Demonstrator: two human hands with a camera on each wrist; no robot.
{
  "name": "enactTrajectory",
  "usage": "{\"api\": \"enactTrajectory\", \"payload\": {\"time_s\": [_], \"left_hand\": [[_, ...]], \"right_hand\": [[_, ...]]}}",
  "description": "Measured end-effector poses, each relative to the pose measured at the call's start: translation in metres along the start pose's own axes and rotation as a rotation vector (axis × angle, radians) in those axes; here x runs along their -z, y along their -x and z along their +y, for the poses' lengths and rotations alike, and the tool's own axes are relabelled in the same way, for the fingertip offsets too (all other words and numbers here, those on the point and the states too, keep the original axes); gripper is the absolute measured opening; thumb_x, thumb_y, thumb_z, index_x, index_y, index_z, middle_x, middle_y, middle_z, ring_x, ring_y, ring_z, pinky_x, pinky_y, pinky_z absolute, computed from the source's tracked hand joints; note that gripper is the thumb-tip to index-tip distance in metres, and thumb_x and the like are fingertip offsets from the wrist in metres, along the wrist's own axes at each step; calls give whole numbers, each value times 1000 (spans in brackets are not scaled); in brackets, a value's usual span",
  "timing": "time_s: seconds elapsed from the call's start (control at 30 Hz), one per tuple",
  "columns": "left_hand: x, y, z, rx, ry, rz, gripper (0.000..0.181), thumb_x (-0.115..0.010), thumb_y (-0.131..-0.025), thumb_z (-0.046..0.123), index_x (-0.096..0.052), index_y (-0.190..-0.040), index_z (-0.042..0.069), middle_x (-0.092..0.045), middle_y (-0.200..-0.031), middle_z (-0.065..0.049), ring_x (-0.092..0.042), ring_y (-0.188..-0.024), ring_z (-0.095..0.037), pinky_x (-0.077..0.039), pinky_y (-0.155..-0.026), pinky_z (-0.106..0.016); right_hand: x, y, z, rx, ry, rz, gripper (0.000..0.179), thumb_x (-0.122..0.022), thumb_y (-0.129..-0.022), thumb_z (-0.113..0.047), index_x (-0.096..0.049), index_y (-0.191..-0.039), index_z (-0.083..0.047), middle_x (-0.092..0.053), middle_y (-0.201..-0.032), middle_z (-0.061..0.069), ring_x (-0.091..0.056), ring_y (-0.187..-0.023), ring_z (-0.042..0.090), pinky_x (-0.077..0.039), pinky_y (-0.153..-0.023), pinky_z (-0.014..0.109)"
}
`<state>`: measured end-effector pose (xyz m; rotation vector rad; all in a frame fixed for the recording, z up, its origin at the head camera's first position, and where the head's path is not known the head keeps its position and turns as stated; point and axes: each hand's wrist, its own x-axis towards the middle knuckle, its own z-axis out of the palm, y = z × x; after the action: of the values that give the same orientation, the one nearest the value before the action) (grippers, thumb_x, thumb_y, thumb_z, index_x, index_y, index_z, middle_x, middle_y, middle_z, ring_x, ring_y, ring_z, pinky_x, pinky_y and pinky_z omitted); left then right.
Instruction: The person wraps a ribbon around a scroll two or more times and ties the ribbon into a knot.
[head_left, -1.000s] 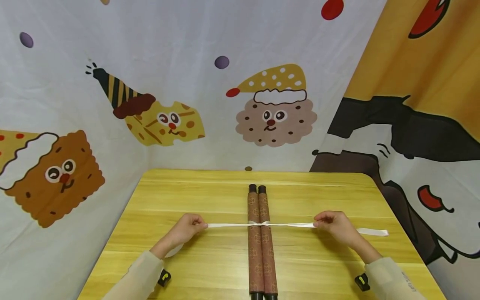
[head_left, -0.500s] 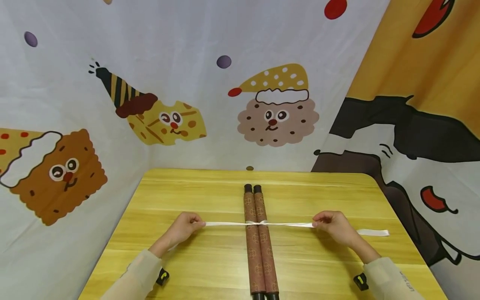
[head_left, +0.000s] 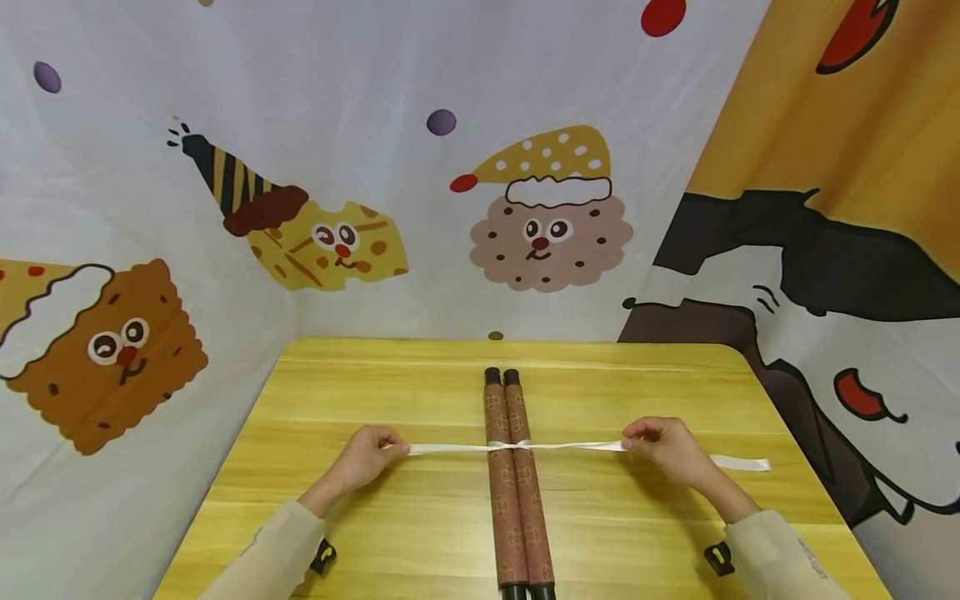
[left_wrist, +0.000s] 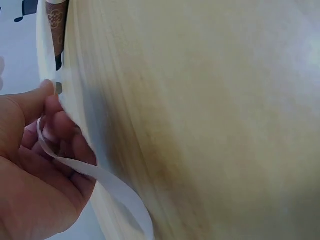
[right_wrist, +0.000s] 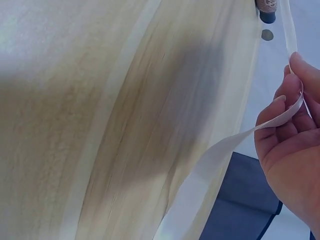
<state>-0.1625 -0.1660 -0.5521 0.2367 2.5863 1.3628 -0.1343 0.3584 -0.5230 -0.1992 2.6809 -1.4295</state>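
Observation:
Two brown patterned scrolls [head_left: 517, 492] with black end knobs lie side by side on the table, pointing away from me. A white ribbon [head_left: 450, 448] is wrapped around both near their middle, crossing on top. My left hand [head_left: 365, 457] pinches the ribbon's left length between thumb and forefinger; in the left wrist view a loose tail of ribbon [left_wrist: 120, 190] curls down below the palm. On the other side my right hand [head_left: 670, 450] pinches the right length, and its tail [right_wrist: 200, 170] hangs past the fingers. Between the hands the ribbon runs nearly straight and taut.
The yellow wood-grain table [head_left: 360, 375] has rounded far corners. Behind it hangs a white cloth [head_left: 420, 308] printed with cartoon figures, with an orange and black part at the right. A black strap piece shows under each sleeve [head_left: 281, 550].
The scrolls' far ends have shifted slightly left, so they lie a little more slanted. Both hands keep their pinch on the ribbon and have barely moved.

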Motion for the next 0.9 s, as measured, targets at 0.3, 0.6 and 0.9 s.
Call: {"api": "enactTrajectory", "payload": {"time_s": [0.3,0.6,0.9], "left_hand": [[-13,-4,19,-98,18,57,48,-77,-97,16,-62,-138,-3,-63,-137,-18,-58,-124,-41,-49,-104,-57],[-52,-12,55,-242,-63,-108,49,-76,-98,18,-62,-139,-4,-60,-143,-20,-56,-130,-41,-45,-109,-58],[-79,-18,67,-326,-222,-202,36,-75,-98,14,-69,-128,-5,-74,-116,-14,-67,-104,-27,-56,-93,-43]], "right_hand": [[-6,-4,-1,-7,-13,-28,18,-79,-94,-10,-76,-106,2,-72,-90,5,-63,-78,13,-56,-65,27],[-12,-6,-2,-54,-42,-47,19,-78,-95,-10,-75,-108,4,-73,-92,8,-66,-80,19,-60,-68,37],[-16,-6,-4,-64,-87,-71,23,-78,-95,-10,-74,-111,6,-73,-93,10,-65,-77,19,-59,-66,36]]}}
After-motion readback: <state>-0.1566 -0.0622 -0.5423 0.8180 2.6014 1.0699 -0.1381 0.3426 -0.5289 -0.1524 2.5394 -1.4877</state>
